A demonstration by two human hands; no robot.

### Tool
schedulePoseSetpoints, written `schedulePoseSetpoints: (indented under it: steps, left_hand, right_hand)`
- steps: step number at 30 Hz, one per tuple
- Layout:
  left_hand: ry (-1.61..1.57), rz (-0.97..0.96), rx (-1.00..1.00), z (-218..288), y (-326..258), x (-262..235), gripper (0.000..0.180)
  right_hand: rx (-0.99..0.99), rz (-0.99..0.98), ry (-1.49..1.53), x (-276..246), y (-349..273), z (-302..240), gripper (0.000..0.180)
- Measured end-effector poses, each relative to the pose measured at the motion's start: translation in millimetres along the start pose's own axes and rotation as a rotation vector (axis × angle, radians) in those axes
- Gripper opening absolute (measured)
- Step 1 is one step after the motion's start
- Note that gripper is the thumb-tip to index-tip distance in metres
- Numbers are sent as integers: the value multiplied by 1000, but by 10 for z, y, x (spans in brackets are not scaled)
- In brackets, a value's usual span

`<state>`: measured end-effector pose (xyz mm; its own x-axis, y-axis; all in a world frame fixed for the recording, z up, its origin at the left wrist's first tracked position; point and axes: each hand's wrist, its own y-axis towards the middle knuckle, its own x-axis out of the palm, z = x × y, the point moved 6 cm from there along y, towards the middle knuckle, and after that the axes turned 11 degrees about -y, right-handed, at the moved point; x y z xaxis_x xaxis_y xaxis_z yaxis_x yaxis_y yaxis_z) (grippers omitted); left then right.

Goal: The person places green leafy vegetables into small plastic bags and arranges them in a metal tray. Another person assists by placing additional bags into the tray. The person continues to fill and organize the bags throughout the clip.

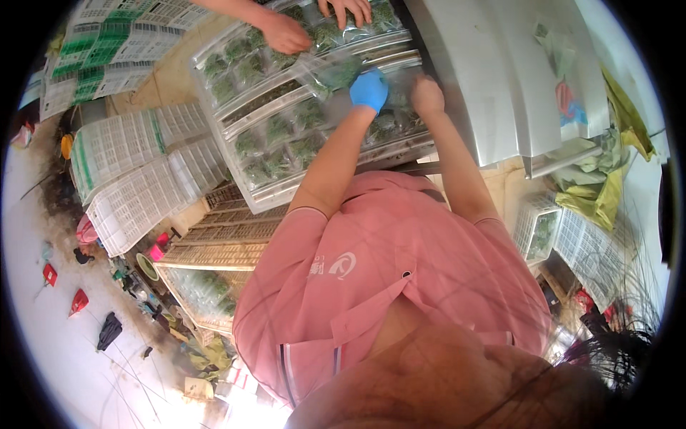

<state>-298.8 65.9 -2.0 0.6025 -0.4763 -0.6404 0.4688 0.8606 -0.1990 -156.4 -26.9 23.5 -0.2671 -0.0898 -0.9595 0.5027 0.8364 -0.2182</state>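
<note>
My left hand (pixel 369 89), in a blue glove, is closed at the edge of a clear plastic bag (pixel 321 75) with green leafy stems in it. Close by on the right is my bare right hand (pixel 427 96), its fingers curled. Hazy clear film (pixel 399 87) stretches between the two hands, and the right fingers seem to pinch its edge. Both hands are over a pale tray (pixel 236 161) that holds several clear packs of greens (pixel 279 129) in rows. Across the tray, another person's hands (pixel 286 34) touch the packs on the far side.
A stepped stainless steel machine (pixel 493 79) stands right of the tray. White plastic crates (pixel 136 157) are stacked on the left. Below them is a tan slatted crate (pixel 221 232) beside more bagged greens (pixel 204 289). Yellow-green sacks (pixel 593 189) lie at the right.
</note>
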Motion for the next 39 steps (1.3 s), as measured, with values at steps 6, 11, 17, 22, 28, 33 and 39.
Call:
schedulePoseSetpoints:
  steps: [6, 11, 17, 22, 28, 33, 39]
  left_hand:
    - [-199, 184, -86, -139, -2, 83, 31]
    - [82, 56, -14, 129, 117, -55, 29]
    - [165, 41, -27, 171, 361, -40, 24]
    - [185, 77, -56, 31, 447, 63, 29]
    - [108, 109, -70, 238, 249, -205, 39]
    - [-287, 313, 115, 381, -586, -631, 38]
    - [-657, 708, -37, -386, -823, -834, 28]
  right_hand:
    - [-131, 256, 94, -206, -306, -218, 48]
    - [-95, 80, 44, -69, -300, -248, 64]
    - [-28, 45, 126, -43, -258, -130, 67]
    - [-40, 132, 127, -42, -163, -102, 65]
    - [-113, 320, 122, -124, -235, -202, 55]
    - [-313, 431, 470, -473, -132, -538, 30]
    - [-490, 297, 549, -504, 427, -1424, 22]
